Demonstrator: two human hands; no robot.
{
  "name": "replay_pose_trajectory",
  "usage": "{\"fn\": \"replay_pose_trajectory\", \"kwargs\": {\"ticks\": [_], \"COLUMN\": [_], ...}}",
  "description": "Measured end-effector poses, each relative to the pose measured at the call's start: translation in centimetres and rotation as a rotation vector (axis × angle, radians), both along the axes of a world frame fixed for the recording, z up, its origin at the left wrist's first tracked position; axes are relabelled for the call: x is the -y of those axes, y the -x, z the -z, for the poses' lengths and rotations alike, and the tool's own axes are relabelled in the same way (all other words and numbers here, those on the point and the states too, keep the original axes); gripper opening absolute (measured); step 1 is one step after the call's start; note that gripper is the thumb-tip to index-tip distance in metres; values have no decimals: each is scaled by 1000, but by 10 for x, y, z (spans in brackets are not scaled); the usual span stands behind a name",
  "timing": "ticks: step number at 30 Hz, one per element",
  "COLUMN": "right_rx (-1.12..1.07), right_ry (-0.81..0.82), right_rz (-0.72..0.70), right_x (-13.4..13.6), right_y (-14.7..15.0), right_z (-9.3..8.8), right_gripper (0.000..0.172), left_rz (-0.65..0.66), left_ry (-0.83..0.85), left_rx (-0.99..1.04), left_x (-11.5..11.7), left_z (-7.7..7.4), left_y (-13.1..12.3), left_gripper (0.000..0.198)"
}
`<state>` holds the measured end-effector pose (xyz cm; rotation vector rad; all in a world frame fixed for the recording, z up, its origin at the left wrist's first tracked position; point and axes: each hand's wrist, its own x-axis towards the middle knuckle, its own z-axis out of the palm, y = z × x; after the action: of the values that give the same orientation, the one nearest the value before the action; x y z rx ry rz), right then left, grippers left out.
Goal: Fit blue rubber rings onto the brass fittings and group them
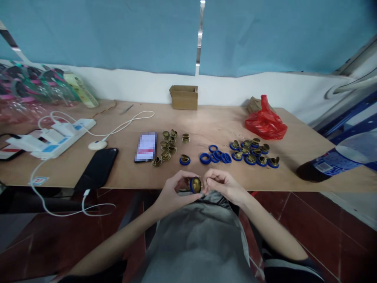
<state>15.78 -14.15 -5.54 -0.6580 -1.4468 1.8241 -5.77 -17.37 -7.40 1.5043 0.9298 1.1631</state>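
Observation:
Above the table's front edge, my left hand [173, 192] grips a round brass-coloured fitting [196, 185] with a blue ring around it, its face turned toward my right side. Close beside it is my right hand [224, 185], thumb and fingertips pinched together; anything between them is too small to make out. Several loose blue rings [226, 158] lie just beyond my hands. Left of them sits one brass fitting with a blue ring [185, 159]. Farther left are several brass fittings [172, 149] without rings. To the right, several ringed fittings [250, 158] form a group.
A phone with a lit screen [145, 145] and a dark phone [96, 169] lie left. Beyond are a white power strip [63, 141] with cables and several clear bottles [55, 92]. A small cardboard box [184, 98], red plastic bag [265, 124] and large soda bottle [326, 163] also occupy the table.

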Motion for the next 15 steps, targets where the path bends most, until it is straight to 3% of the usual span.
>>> {"fn": "replay_pose_trajectory", "kwargs": {"ticks": [7, 15], "right_rx": [38, 144], "right_ry": [10, -61], "right_rz": [66, 38], "right_x": [0, 5], "right_y": [6, 5], "right_z": [4, 3], "right_gripper": [34, 39], "left_rz": [-34, -43], "left_ry": [-202, -277], "left_rx": [-37, -61], "left_x": [0, 3], "left_z": [9, 11], "left_y": [1, -3], "left_gripper": [46, 45]}}
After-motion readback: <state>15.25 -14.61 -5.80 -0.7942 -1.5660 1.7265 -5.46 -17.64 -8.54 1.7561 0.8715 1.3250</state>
